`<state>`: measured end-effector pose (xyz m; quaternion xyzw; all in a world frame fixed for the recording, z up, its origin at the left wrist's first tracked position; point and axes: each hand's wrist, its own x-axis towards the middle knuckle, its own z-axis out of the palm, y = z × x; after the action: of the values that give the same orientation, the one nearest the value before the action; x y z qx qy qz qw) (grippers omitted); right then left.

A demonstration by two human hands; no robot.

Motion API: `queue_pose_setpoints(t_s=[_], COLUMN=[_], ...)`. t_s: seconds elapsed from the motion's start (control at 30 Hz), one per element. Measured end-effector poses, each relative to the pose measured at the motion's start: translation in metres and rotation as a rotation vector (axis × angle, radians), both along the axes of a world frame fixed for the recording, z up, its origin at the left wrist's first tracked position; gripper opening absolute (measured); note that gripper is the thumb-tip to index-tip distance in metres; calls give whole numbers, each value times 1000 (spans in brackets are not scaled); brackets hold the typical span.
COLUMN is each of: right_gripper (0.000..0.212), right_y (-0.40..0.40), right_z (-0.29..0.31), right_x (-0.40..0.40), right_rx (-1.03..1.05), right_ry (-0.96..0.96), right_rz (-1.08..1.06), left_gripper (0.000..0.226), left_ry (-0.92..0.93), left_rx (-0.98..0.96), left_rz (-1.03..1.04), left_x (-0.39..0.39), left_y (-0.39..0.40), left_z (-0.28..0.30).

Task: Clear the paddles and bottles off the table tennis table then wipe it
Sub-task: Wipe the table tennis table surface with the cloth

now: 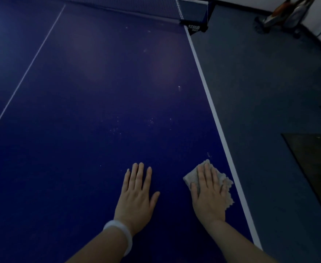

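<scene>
1. The table tennis table [99, 92] fills most of the view, its dark blue top crossed by a thin white centre line [25, 73] on the left and bordered by a white side line [218, 126] along the right edge.
2. The person's right hand [209, 194] lies palm down on a pale, frayed cloth [224, 185], fingers straight and close together, pressing the cloth flat against the table top.
3. The cloth sits near the table's right edge, just inside the white side line, with ragged corners showing beyond the fingertips and past the little-finger side of the hand.
4. The left hand [136, 194] rests flat on the bare blue surface just beside the right one, fingers straight, thumb spread outward, holding nothing.
5. A white bangle [119, 232] circles the left wrist.
6. Faint pale specks [150, 120] dot the table top ahead of the hands.
7. The net [186, 10] crosses the far end, its dark clamp post [195, 27] fixed at the table's right corner.
8. Grey-blue flooring [269, 82] lies to the right, with a dark mat [315, 158] on it.
9. Blurred objects [284, 14] stand by the far wall; what they are cannot be told.
</scene>
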<state>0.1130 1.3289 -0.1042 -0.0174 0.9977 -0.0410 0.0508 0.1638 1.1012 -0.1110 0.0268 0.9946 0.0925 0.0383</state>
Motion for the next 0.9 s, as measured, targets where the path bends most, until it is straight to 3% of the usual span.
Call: queue_pose_setpoints(t_s=[0.17, 0.27, 0.37, 0.47, 0.53, 0.6, 0.7, 0.8, 0.9], right_gripper=[64, 59, 60, 59, 61, 63, 56, 57, 58], right_y=[17, 21, 7, -16, -16, -2, 25, 32, 12], right_z=[5, 12, 11, 0, -1, 2, 4, 10, 10], right_x=[-97, -156, -158, -105, -77, -80, -127, -176, -171], right_rx=[32, -6, -38, -25, -32, -30, 20, -48, -58], right_ry=[-34, -153, -163, -22, -26, -54, 4, -100, -109], right_rz=[89, -32, -155, 155, 376, 446, 270, 54, 68], left_gripper=[70, 70, 69, 69, 69, 69, 69, 69, 69], left_ry=[28, 34, 18, 8, -1, -15, -26, -30, -39], left_rx=[-21, -41, -53, -56, -56, -56, -56, -53, -57], left_rz=[31, 39, 45, 47, 46, 44, 48, 63, 76], left_x=[-3, -2, -2, -2, -2, -2, -4, -4, -3], left_y=[3, 1, 1, 2, 1, 1, 2, 2, 1], left_z=[-1, -3, -2, -1, 1, 3, 5, 6, 8])
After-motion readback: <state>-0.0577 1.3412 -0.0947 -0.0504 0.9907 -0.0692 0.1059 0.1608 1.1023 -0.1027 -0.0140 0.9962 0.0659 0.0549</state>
